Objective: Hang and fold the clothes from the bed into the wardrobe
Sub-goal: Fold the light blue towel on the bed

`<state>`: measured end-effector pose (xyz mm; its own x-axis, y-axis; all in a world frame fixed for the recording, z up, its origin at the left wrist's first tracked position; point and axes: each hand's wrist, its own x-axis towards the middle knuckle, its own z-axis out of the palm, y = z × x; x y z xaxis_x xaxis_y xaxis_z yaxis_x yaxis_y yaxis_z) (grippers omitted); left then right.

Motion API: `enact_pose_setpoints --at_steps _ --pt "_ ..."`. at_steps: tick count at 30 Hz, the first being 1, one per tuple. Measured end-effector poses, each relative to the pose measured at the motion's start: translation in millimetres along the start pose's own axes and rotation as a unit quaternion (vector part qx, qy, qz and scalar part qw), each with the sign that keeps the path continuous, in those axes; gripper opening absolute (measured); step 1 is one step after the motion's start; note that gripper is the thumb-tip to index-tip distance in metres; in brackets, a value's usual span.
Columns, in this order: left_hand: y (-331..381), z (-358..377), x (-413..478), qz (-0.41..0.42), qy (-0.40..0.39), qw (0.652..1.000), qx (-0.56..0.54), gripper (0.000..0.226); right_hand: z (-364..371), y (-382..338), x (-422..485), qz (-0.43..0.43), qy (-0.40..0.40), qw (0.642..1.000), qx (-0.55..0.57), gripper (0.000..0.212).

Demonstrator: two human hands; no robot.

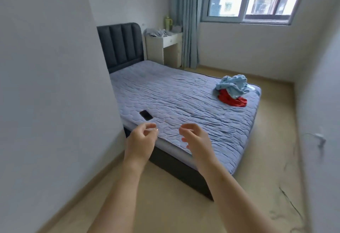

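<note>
- Head view is looking down across the bed (184, 102), with both bare arms showing out in front above its near corner.
- The left hand (141, 140) is hovering over the mattress edge, fingers loosely curled with the thumb close to the fingertips, gripping nothing I can see.
- The right hand (196, 140) is hovering just beside it, apart from it, fingers loosely curled and holding nothing.
- A light blue garment (232, 85) is lying crumpled at the far right corner of the bed, sitting partly on top of a red garment (233, 101), well apart from both hands.
- A dark phone (146, 115) is lying flat on the mattress, near the left hand.
- Behind the dark headboard (121, 46), a white desk (163, 46) is carrying a heap of grey cloth (156, 32) and a pale green jug (168, 23), beside a blue curtain (187, 30).
</note>
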<state>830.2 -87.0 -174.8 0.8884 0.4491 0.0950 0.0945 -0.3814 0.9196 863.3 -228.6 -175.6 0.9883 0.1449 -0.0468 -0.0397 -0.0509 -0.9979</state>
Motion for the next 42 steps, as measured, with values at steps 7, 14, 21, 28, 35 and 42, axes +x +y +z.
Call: enact_pose_setpoints --at_steps 7,14,21,28,35,42 --pt "3.4 136.4 101.5 -0.010 -0.163 0.987 -0.003 0.008 -80.7 35.0 106.5 0.074 0.095 0.993 0.012 0.005" --pt "33.0 281.1 142.3 -0.030 -0.307 0.951 -0.011 0.010 -184.8 65.5 163.0 0.136 0.233 0.963 0.022 0.002" --pt "67.1 423.5 160.1 -0.059 -0.341 0.938 -0.012 0.009 -300.4 94.4 217.0 0.181 0.279 0.942 0.049 0.007" --pt "118.6 551.9 178.7 -0.108 -0.333 0.936 -0.029 0.012 -428.0 104.7 278.2 0.217 0.284 0.933 0.039 0.007" --pt "138.7 641.3 220.0 -0.164 -0.315 0.935 -0.024 0.009 -508.0 114.7 340.0 0.258 0.266 0.927 0.060 0.012" --pt "158.3 752.3 306.2 -0.160 -0.323 0.932 -0.048 0.011 -580.8 122.6 452.0 0.262 0.271 0.925 0.043 0.011"
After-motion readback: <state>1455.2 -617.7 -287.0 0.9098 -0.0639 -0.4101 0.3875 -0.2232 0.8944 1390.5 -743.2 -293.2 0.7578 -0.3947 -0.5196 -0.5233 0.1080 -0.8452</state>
